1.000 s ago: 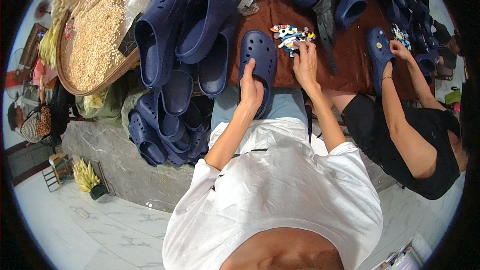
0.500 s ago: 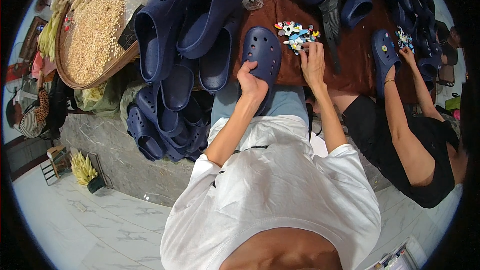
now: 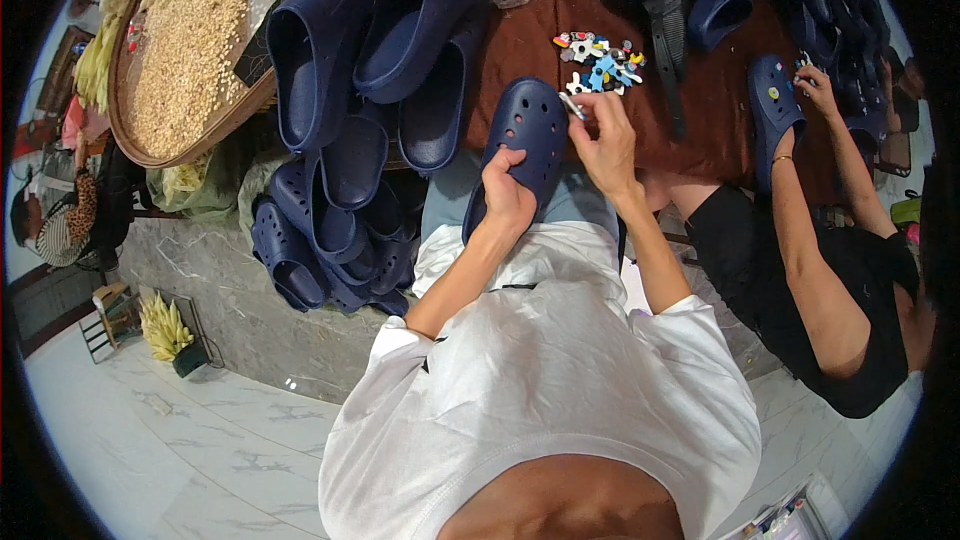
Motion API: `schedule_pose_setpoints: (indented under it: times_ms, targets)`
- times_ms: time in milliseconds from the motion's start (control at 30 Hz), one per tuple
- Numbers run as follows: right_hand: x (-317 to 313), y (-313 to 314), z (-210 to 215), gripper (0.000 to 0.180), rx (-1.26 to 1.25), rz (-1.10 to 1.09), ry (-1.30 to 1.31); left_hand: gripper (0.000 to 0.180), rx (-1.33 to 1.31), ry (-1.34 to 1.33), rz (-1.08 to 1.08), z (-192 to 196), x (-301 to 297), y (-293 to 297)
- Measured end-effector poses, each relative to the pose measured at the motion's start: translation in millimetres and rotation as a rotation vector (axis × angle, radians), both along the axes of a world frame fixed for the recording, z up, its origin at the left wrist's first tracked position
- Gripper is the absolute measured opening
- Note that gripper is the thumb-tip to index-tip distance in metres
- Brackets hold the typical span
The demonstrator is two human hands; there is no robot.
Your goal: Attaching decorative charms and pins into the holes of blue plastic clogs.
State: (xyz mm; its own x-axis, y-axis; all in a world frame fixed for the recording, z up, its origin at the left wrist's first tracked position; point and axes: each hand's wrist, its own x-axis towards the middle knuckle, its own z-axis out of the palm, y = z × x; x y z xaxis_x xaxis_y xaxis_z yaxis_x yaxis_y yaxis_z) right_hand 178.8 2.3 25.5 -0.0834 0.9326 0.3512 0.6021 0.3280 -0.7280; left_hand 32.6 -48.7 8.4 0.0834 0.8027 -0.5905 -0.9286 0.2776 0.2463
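Note:
My left hand (image 3: 508,192) grips a navy blue clog (image 3: 527,130) over my lap, thumb on its upper and the other fingers hidden in or under it. The clog's toe with its round holes points away from me. Just right of the toe, my right hand (image 3: 606,145) pinches a small white shoe charm (image 3: 572,107) between thumb and fingertips. What figure the charm shows is too small to make out. Beyond that hand, a loose pile of colourful shoe charms (image 3: 606,68) lies on the brown cloth (image 3: 535,35).
Several navy clogs (image 3: 425,30) are heaped at left, some hanging over the stone ledge (image 3: 240,270). A round tray of pale kernels (image 3: 190,60) stands far left. A black strap (image 3: 668,35) lies right of the charms. At right a co-worker (image 3: 830,310) in black handles another clog (image 3: 772,105).
My right hand has come from the charm pile toward the clog with a white charm in its fingers. The clog has moved slightly nearer to me.

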Motion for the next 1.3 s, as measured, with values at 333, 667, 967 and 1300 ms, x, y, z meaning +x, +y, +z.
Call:
schedule_pose_setpoints:
  times_ms: [333, 667, 967, 1300]
  targets:
    - [-14, 1, 0, 0.021, -0.059, 0.144, 0.021, 0.041, -0.019, -0.017, -0.016, 2, 0, -4]
    - [2, 10, -19, 0.034, -0.507, 0.12, 0.373, 0.046, 0.03, 0.039, -0.064, -5, -5, -14]
    - [13, 4, -24, 0.047, -0.716, 0.271, 0.434, 0.028, -0.036, 0.267, -0.178, -28, -9, -42]
    - [11, -3, -33, 0.05, -0.817, 0.381, 0.48, 0.013, -0.014, 0.475, -0.277, -16, -13, -49]
